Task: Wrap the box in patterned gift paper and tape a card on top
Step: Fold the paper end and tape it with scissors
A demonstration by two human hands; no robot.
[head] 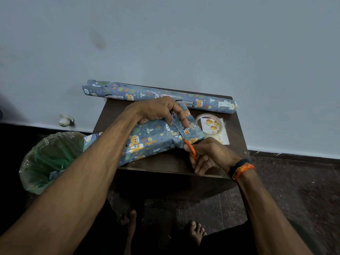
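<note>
I see a pale blue-grey wall (184, 43) filling the upper frame, faintly smudged upper left. Centre: small dark wooden table (165, 166) against it. Dark speckled floor (294, 196) below. Green-lined bin (49, 161) lower left. Dim light.

Gift paper (147, 138): I see grey-blue, printed with orange bears, white animals, green leaves.
Paper roll (158, 95): I see the same grey-blue animal print.
Scissors (190, 149): orange handles.
Table (165, 162): dark brown.
Card (214, 129): white with golden-yellow balloons.
Bin bag (49, 161): translucent green.
Wristband (242, 169): orange thread beside black.
Wall (165, 43): I read it as pale blue-grey.
</note>
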